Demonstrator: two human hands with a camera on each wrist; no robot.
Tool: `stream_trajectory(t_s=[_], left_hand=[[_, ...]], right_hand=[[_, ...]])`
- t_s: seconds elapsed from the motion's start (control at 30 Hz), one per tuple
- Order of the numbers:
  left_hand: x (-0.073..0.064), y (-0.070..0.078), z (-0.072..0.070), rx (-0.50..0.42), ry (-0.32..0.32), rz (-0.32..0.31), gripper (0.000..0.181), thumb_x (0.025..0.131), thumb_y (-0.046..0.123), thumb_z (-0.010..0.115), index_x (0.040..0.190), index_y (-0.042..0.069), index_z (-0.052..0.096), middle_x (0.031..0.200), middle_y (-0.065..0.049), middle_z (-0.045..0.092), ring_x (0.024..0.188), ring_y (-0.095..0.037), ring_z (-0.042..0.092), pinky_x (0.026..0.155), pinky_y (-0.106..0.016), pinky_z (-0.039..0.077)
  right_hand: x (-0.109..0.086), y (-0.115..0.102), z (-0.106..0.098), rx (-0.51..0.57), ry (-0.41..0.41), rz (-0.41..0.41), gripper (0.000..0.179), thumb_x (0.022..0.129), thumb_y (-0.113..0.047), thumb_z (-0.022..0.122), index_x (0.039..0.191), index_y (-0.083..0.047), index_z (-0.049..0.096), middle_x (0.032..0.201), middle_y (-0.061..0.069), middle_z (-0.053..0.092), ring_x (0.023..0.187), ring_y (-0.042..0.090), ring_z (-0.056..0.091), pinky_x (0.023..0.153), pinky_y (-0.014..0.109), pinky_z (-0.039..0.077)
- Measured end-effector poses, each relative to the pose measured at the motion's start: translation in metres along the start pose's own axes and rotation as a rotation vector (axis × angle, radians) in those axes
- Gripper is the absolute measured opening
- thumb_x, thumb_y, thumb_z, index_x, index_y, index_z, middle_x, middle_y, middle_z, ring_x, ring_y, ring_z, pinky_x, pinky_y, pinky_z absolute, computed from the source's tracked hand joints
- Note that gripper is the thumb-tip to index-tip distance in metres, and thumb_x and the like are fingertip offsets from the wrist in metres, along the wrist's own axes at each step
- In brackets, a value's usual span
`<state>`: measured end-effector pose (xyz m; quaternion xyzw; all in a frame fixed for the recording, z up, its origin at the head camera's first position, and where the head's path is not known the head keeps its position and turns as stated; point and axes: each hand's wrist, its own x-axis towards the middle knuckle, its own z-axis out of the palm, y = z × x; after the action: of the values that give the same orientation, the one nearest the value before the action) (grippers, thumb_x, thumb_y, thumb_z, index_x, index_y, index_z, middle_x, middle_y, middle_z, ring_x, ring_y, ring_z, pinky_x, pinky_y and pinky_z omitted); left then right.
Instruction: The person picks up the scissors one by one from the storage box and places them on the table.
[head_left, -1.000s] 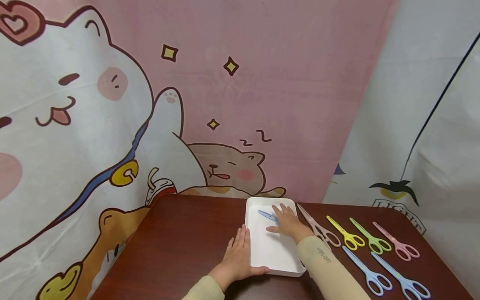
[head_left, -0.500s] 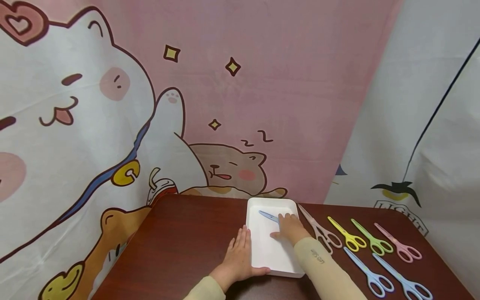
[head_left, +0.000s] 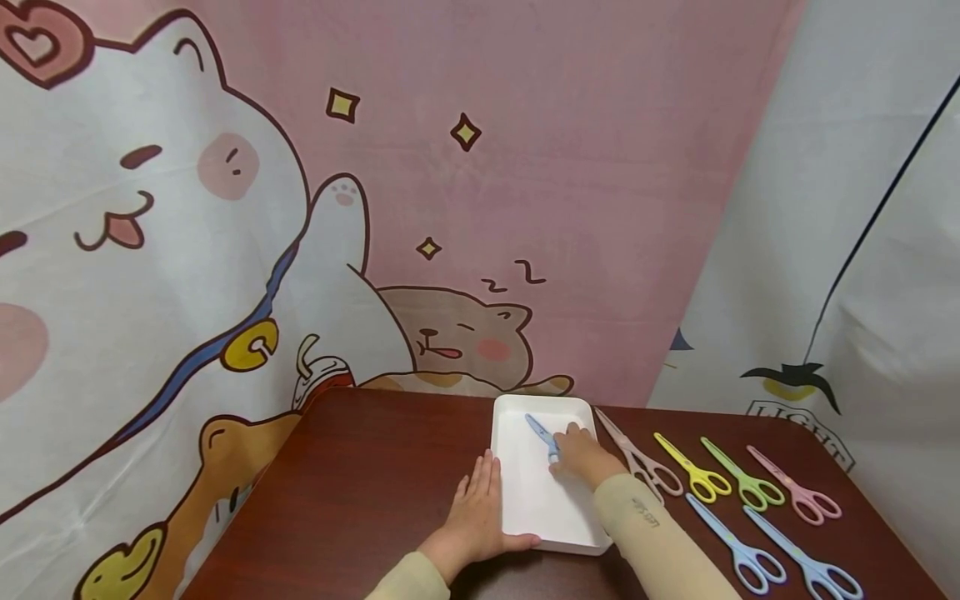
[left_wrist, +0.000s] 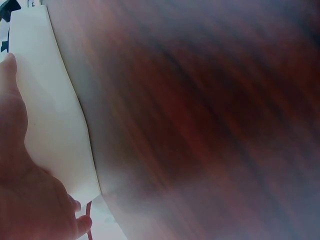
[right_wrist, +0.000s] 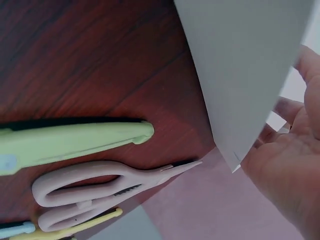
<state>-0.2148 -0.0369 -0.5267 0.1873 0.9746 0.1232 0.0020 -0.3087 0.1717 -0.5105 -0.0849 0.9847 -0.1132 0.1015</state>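
In the head view a shallow white tray (head_left: pixel 534 521) lies on the dark red-brown table. My left hand (head_left: pixel 474 517) rests along its left side with straight fingers, the thumb at the front corner. The left wrist view has this hand (left_wrist: pixel 30 185) lying against the pale tray wall (left_wrist: pixel 55 110). Inside the tray, my right hand (head_left: pixel 585 454) grips light blue scissors (head_left: pixel 540 432); their blades point to the far left and the handles are mostly hidden by the fingers. Beyond the tray wall (right_wrist: pixel 240 65) in the right wrist view, the fingers of my right hand (right_wrist: pixel 290 160) are partly hidden.
Pale pink scissors (head_left: pixel 637 457) lie right beside the tray. Farther right are yellow scissors (head_left: pixel 690 468), green scissors (head_left: pixel 741 475) and pink scissors (head_left: pixel 793 485), with two blue pairs nearer the front. A cartoon-printed cloth (head_left: pixel 600 208) hangs behind the table.
My right fingers have come down from spread to curled round the blue scissors. The blades have swung to point more away from me. My left hand has stayed at the tray.
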Motion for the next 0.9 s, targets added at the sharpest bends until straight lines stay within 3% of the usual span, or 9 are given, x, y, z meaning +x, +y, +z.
stream_trajectory(t_s=[0.3, 0.53, 0.7, 0.9], left_hand=[[-0.0004, -0.0006, -0.0007, -0.003, -0.010, 0.002, 0.133, 0.060, 0.090, 0.048, 0.149, -0.002, 0.015, 0.157, -0.021, 0.011, 0.145, -0.032, 0.017, 0.111, -0.051, 0.027], [0.0008, -0.0018, 0.0025, 0.003, -0.017, -0.005, 0.133, 0.060, 0.091, 0.047, 0.150, -0.001, 0.013, 0.158, -0.020, 0.009, 0.145, -0.031, 0.014, 0.111, -0.050, 0.026], [-0.0003, -0.0009, 0.0018, 0.015, -0.009, 0.005, 0.133, 0.060, 0.090, 0.048, 0.150, -0.002, 0.014, 0.158, -0.020, 0.009, 0.145, -0.032, 0.015, 0.111, -0.050, 0.026], [-0.0016, 0.0002, -0.0006, 0.009, 0.006, 0.011, 0.131, 0.061, 0.088, 0.051, 0.149, -0.004, 0.016, 0.157, -0.022, 0.012, 0.144, -0.034, 0.018, 0.110, -0.051, 0.027]], right_hand=[[-0.0008, 0.0003, -0.0010, 0.066, 0.025, 0.022, 0.054, 0.078, -0.021, 0.074, 0.125, -0.001, 0.057, 0.111, 0.019, 0.049, 0.097, 0.031, 0.047, 0.091, 0.052, 0.042], [-0.0027, 0.0029, -0.0015, 0.133, 0.043, 0.014, 0.053, 0.079, -0.021, 0.074, 0.126, -0.003, 0.058, 0.112, 0.016, 0.050, 0.096, 0.028, 0.048, 0.091, 0.051, 0.043], [-0.0052, 0.0052, -0.0021, 0.206, 0.124, -0.062, 0.050, 0.078, -0.019, 0.075, 0.122, -0.002, 0.059, 0.107, 0.016, 0.052, 0.088, 0.026, 0.049, 0.083, 0.046, 0.044], [-0.0094, 0.0064, -0.0036, 0.335, 0.251, -0.120, 0.053, 0.074, -0.016, 0.077, 0.121, -0.001, 0.060, 0.112, 0.018, 0.053, 0.092, 0.027, 0.053, 0.087, 0.046, 0.045]])
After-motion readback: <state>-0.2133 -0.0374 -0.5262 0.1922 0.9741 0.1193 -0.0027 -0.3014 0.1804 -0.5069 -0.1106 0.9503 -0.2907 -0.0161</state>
